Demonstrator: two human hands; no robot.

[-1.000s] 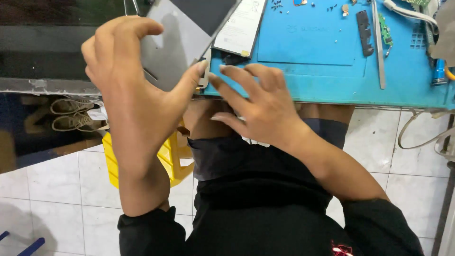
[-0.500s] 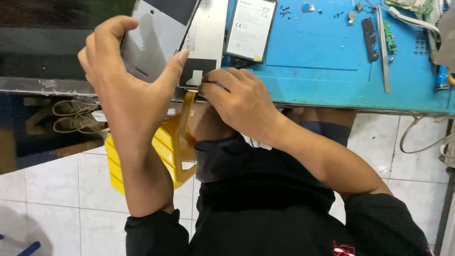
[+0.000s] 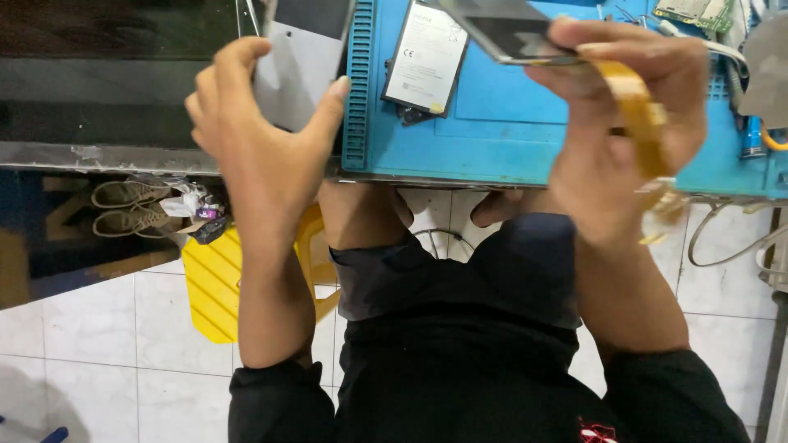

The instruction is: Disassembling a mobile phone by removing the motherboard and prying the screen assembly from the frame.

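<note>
While seated at blue work mat [image 3: 525,131]: left hand [image 3: 254,123] clamped around grey phone back panel [image 3: 295,70], raised over mat's left edge; right hand [image 3: 616,107] pinching dark screen panel [image 3: 509,33] with orange flex ribbon [image 3: 636,111] above mat; white battery [image 3: 427,61] flat between

A: Where do the hands sit relative to the desk [image 3: 123,156]?
B: The left hand [image 3: 254,139] holds a flat panel [image 3: 300,61] over the desk's near edge, left of the work mat [image 3: 525,131]. The right hand [image 3: 624,123] holds a second panel [image 3: 509,33] and a ribbon cable [image 3: 636,107] above the mat's right half.
A: And between them?
B: A battery [image 3: 427,57] lies on the mat. A stool [image 3: 217,279] and shoes [image 3: 127,205] sit on the floor [image 3: 98,344] below, at left.
</note>
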